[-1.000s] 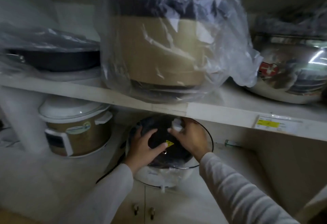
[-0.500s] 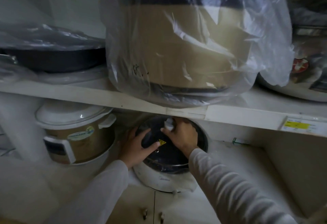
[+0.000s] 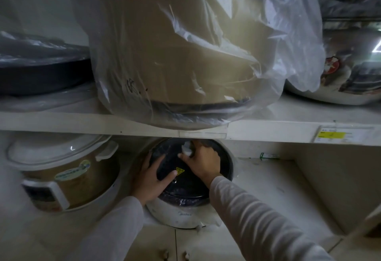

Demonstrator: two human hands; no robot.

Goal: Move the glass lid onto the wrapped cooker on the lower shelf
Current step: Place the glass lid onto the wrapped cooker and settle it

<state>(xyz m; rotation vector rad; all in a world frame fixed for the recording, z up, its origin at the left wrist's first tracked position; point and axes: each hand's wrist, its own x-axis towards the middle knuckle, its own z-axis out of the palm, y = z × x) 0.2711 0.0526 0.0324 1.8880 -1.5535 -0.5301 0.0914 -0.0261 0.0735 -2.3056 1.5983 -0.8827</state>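
Glass lid now sits lower on the wrapped cooker, your right hand pinching its knob at 12 o'clock, left hand flat at 9.

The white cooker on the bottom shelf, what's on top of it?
A glass lid sits on the white cooker, with the left hand and right hand on it. The dark inside is unclear.

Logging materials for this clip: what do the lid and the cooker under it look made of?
Glass lid: seems clear glass with a metal rim; the dark pot shows through, and a bright band edges it. Cooker: looks like glossy white plastic or painted metal, under thin clear film that bunches at its base.
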